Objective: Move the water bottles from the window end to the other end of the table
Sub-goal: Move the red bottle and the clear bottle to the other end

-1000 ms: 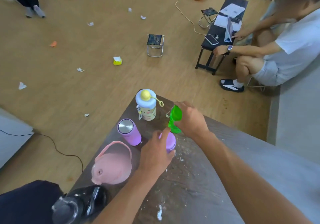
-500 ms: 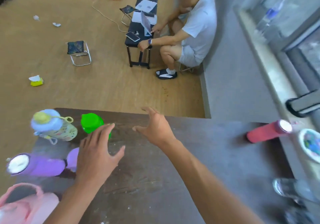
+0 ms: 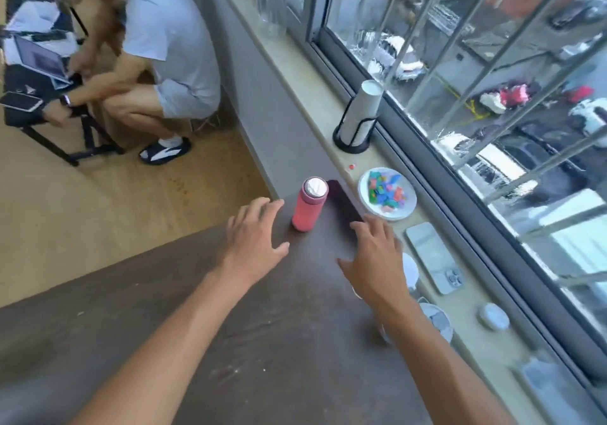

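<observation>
A pink-red water bottle [image 3: 308, 205] with a silver cap stands upright near the window corner of the dark table [image 3: 230, 342]. My left hand [image 3: 254, 239] hovers just to its left, fingers spread and empty. My right hand [image 3: 374, 254] floats to the bottle's right near the table edge, also spread and empty. Neither hand touches the bottle. Partly hidden behind my right forearm are clear containers [image 3: 433, 319] at the table's window edge.
The windowsill [image 3: 315, 96] holds a cup stack in a black holder [image 3: 359, 116], a plate of coloured bits [image 3: 387, 194], a phone [image 3: 433, 257], a small white case [image 3: 492, 316] and a clear plastic bottle [image 3: 267, 1]. A seated person [image 3: 164, 57] works at a low black bench [image 3: 36, 73].
My view has swung from the far end with the grouped bottles to the window end. Both hands let go there and now reach toward the pink-red bottle.
</observation>
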